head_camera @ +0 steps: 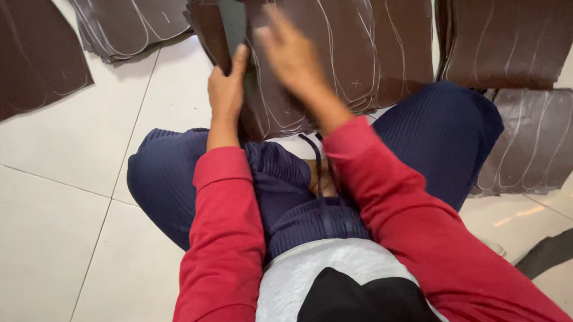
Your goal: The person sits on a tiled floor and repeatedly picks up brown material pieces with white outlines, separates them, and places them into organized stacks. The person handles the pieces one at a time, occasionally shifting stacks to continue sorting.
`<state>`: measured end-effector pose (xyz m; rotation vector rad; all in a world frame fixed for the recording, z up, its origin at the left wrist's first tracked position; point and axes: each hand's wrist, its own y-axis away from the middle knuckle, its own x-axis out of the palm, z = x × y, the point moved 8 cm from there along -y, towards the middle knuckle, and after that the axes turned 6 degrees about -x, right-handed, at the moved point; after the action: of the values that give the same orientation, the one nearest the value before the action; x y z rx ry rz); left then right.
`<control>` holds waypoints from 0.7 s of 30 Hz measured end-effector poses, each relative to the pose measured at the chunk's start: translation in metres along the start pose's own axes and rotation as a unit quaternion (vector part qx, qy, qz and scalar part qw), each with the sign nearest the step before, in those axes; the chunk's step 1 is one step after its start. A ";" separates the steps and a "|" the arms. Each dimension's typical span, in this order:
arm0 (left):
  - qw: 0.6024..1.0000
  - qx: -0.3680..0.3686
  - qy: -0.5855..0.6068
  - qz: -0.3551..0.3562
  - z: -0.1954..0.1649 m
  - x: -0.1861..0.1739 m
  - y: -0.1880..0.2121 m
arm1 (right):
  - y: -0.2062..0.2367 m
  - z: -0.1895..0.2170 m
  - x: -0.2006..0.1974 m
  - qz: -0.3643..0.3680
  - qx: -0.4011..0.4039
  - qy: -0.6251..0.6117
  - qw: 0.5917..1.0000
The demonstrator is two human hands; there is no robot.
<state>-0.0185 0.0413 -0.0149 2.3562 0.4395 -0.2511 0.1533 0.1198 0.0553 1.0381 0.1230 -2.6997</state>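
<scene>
So, nearest the camera: red sleeves (225, 241) and crossed legs (171, 185) in navy trousers on the tiled floor (50, 216), which puts the work right at knee height. Left hand (226, 86) is closed around a dark flat template (233, 25), thumb on top, holding it upright at the stack's edge. Right hand (293, 54) is blurred, fingers look loosely spread over the brown sheets (352, 48), probably to keep them flat. More stacks (509, 29) fan out beyond, all chalk-outlined and within reach.
</scene>
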 end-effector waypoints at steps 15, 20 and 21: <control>0.998 0.064 -0.011 -0.023 0.008 -0.011 -0.020 | 0.060 -0.143 -0.096 -0.017 0.126 0.267 0.955; 0.996 -0.009 0.035 0.081 0.007 0.002 -0.015 | 0.056 -0.135 -0.102 -0.029 0.125 0.246 0.961; 0.993 -0.031 0.045 0.109 0.010 0.007 -0.015 | 0.056 -0.134 -0.102 -0.028 0.128 0.243 0.961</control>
<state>-0.0179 0.0461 -0.0338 2.3378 0.2268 -0.0289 0.3275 0.1081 0.0248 1.7845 -0.1180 -2.4940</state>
